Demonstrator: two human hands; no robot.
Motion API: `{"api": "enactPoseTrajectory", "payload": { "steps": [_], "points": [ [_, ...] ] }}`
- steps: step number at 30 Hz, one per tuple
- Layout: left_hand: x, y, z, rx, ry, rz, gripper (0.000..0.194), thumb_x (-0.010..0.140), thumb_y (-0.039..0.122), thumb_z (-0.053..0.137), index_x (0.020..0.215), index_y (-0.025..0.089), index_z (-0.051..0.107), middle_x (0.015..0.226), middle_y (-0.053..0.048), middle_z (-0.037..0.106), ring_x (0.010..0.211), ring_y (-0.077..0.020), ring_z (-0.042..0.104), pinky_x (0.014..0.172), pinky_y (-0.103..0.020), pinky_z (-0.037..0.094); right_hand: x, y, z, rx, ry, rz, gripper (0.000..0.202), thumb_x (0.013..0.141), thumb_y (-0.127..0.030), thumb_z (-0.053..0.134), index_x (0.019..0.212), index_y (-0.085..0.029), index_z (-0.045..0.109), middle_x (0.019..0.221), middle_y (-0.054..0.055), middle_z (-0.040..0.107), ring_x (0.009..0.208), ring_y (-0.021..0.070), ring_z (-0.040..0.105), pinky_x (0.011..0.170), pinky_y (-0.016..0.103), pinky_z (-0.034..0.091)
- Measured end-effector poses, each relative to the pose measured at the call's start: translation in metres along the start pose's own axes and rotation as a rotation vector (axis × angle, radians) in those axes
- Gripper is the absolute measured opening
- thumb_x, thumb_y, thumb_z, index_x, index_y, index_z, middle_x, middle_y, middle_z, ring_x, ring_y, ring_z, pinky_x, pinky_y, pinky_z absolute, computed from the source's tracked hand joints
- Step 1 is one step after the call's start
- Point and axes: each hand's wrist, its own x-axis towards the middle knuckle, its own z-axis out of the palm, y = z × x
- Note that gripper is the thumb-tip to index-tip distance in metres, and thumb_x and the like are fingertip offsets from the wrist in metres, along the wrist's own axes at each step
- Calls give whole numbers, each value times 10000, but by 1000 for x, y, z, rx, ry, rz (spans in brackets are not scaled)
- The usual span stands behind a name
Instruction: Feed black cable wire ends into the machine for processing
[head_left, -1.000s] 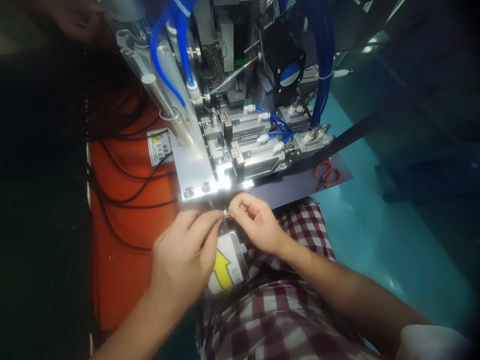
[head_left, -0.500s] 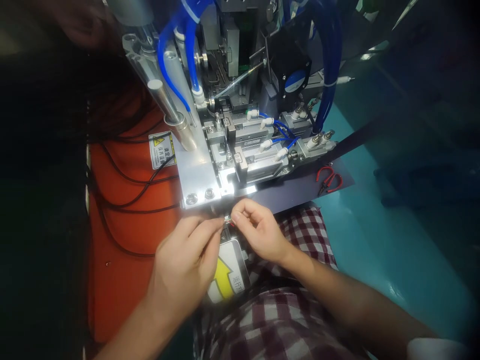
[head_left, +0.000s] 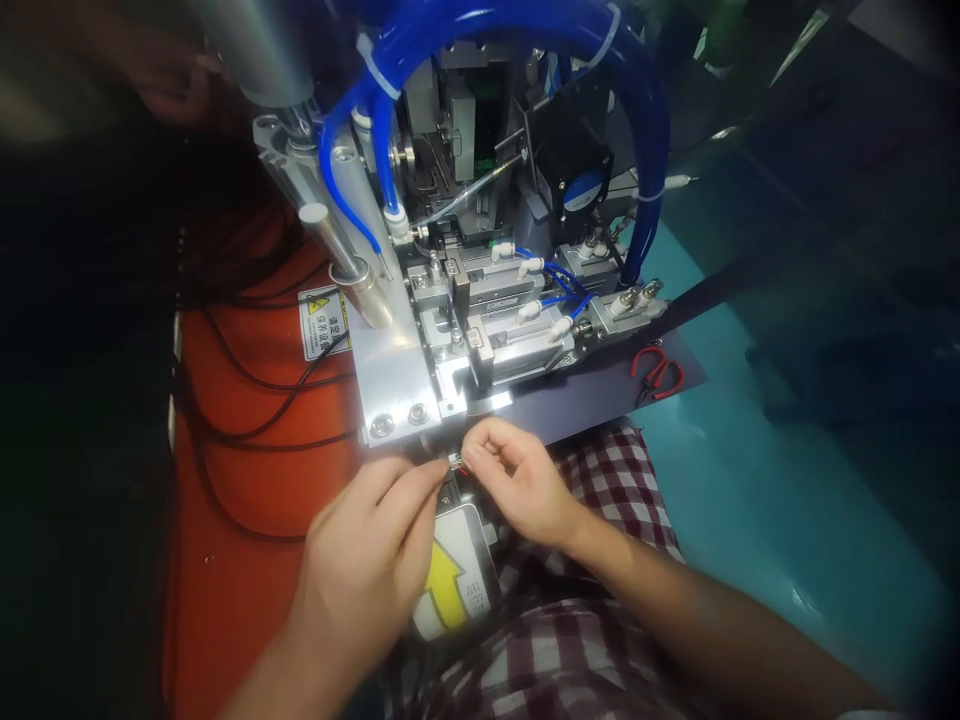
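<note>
My left hand is closed in a pinch at the front edge of the machine. Between its fingertips and those of my right hand sits a small white wire connector with thin wires, at least one of them red. My right thumb and forefinger pinch the wires right beside it. Fingers cover most of the connector, so its exact shape is hidden. Just below both hands lies a white label with a yellow arrow. Above them is a bright metal plate with bolts.
Pneumatic cylinders with blue air tubes stand behind my hands. Red-handled pliers lie on the dark shelf at right. Black cables cross the orange panel at left. A blurred hand shows at upper left.
The view has tilted up slightly, so the machine and my hands appear lower. Both hands keep their pinch on the connector and wires, with hardly any shift between them.
</note>
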Motion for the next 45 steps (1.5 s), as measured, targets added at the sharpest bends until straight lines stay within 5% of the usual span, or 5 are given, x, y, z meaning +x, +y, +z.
{"api": "enactPoseTrajectory", "payload": {
  "steps": [34, 45],
  "points": [
    [2, -8, -10, 231, -150, 175, 325, 931, 78, 394, 1067, 146, 681, 890, -55, 609, 632, -113, 617, 538, -205, 462, -2, 3, 2, 12, 30, 1, 163, 913, -255, 538, 767, -188, 515, 597, -53, 437, 531, 92, 391, 499, 240, 314],
    [-3, -8, -9, 152, -138, 97, 264, 951, 135, 444, 1111, 172, 651, 960, -47, 569, 751, -118, 635, 630, -201, 489, -2, -5, 9, 130, 94, 194, 193, 867, -292, 549, 712, -188, 500, 584, -56, 433, 523, 90, 387, 487, 238, 312]
  ]
}}
